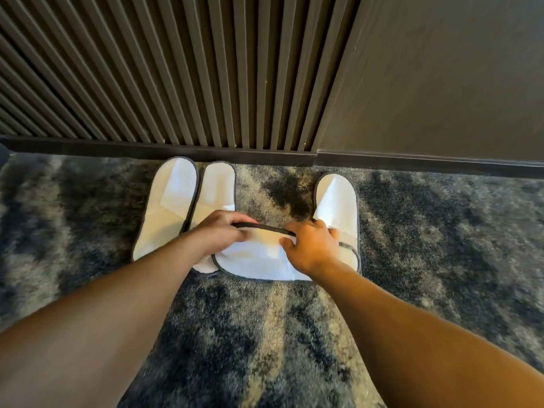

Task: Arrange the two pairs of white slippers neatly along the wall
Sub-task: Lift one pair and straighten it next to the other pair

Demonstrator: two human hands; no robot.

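Observation:
Two white slippers with dark trim lie side by side on the carpet, toes at the skirting: the left one (166, 207) and its partner (217, 187). A third slipper (337, 198) lies to the right, also toe to the wall, with a gap between. A fourth slipper (256, 257) is held crosswise in front of that gap. My left hand (219, 231) grips its left end and my right hand (309, 245) grips its right end, partly covering the third slipper's heel.
A dark ribbed wall panel (182, 83) and a plain dark wall (441, 83) rise behind a black skirting board (265, 157). The floor is a mottled grey and black carpet (441, 245) that stretches to both sides.

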